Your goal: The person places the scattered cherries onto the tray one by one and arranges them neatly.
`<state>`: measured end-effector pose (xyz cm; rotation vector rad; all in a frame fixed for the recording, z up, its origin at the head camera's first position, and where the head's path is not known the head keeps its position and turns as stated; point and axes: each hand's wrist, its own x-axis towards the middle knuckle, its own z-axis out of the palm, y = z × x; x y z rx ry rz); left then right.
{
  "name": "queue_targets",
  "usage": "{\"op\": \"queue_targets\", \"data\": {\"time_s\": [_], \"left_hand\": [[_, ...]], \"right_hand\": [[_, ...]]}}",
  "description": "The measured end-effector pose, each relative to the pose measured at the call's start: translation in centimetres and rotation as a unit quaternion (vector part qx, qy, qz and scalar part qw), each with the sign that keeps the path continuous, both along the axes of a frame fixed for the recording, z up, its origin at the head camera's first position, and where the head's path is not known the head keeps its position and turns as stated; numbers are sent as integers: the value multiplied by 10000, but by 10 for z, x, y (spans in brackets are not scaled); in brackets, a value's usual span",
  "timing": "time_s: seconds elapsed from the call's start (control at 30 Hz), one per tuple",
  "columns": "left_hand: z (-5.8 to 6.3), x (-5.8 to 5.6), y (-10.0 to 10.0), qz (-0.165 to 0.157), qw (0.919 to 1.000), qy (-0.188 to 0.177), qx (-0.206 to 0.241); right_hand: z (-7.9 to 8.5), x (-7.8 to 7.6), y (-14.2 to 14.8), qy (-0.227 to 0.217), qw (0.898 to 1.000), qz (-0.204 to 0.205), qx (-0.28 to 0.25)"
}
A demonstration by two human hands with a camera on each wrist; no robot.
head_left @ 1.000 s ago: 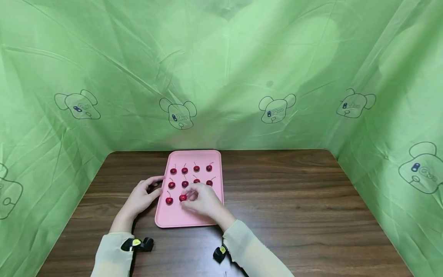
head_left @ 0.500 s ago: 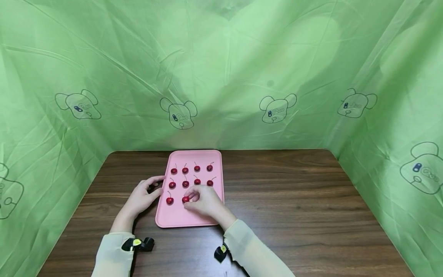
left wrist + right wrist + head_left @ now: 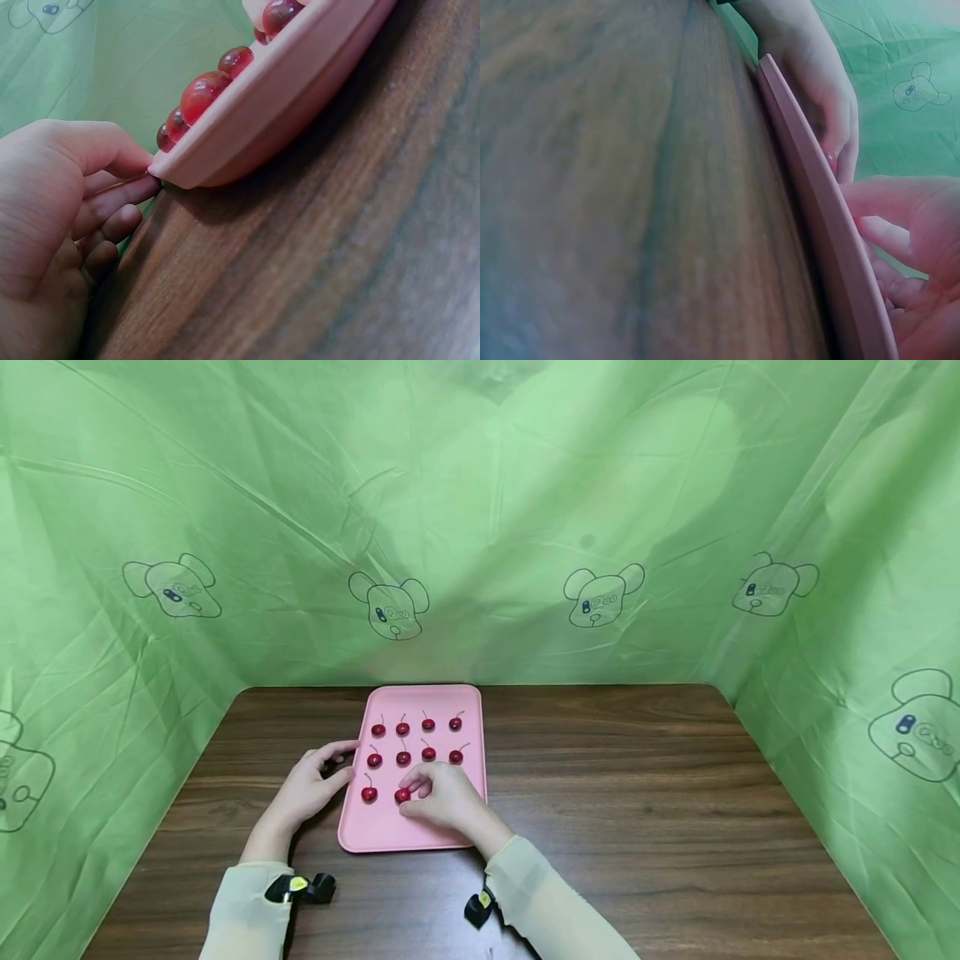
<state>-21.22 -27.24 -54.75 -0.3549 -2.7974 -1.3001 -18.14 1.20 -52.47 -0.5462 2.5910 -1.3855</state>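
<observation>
A pink tray [image 3: 393, 831] lies on the wooden table, with several red cherries [image 3: 403, 758] standing in rows, stems pointing up. My right hand [image 3: 444, 797] is over the tray and pinches one cherry [image 3: 402, 795] between thumb and fingertips, low in the front row. To its left stands another cherry [image 3: 369, 794]. My left hand [image 3: 309, 787] rests at the tray's left side, thumb and forefinger spread apart with their tips at the rim. In the left wrist view, the thumb [image 3: 124, 154] touches the rim. The tray wall hides the pinched cherry's base in the right wrist view.
The dark wooden table [image 3: 645, 810] extends widely to the right of the tray. Green cloth [image 3: 525, 510] printed with bear outlines hangs behind and along both sides. Black straps with small devices [image 3: 300, 888] sit on both wrists.
With the cherry pinched, my right hand has shifted slightly right and toward the tray's front, then stayed almost still. My left hand keeps its place at the rim.
</observation>
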Motion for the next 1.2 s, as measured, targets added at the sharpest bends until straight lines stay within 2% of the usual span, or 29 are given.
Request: {"op": "queue_targets", "data": {"time_s": [0.6,0.8,0.9,1.0,1.2], "left_hand": [[-3,1,-2,38,10000,13,23],[-3,-1,-2,-115,9998,25,145],[-3,-1,-3,-143,9998,34,96],[2,1,-3,-237,9996,77,-140],[22,9,-1,-477,9963,-62,-715]], "right_hand": [[0,-1,4,-19,9997,223,26],[4,-3,8,-79,9995,277,-85],[11,-4,11,-121,9994,293,-100],[20,-4,18,-177,9995,248,-130],[48,-7,52,52,9993,187,-317]]}}
